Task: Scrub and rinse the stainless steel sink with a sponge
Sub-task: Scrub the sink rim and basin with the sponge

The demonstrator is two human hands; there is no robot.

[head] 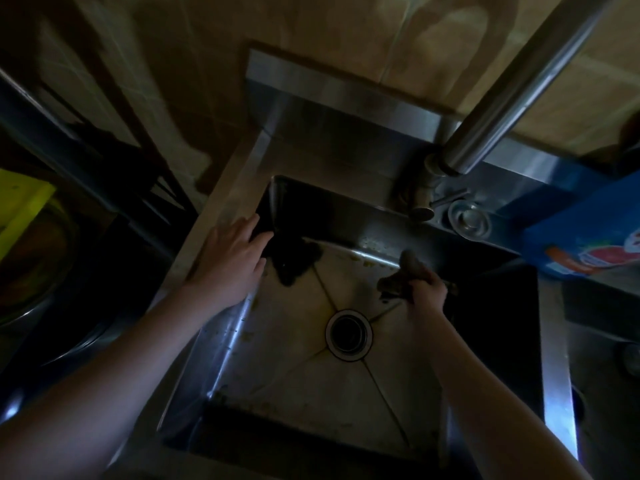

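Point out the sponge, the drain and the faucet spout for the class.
sponge (403,277): head view, on the crumpled part showing above the right hand.
drain (348,334): head view, on its dark opening.
faucet spout (512,98): head view, on the middle of the steel tube.

Brushed steel, dull sponge, glossy box

The sink under both hands is brushed stainless steel, smeared and speckled; the sponge in the right hand looks rough and matt; beyond it, a glossy printed box.
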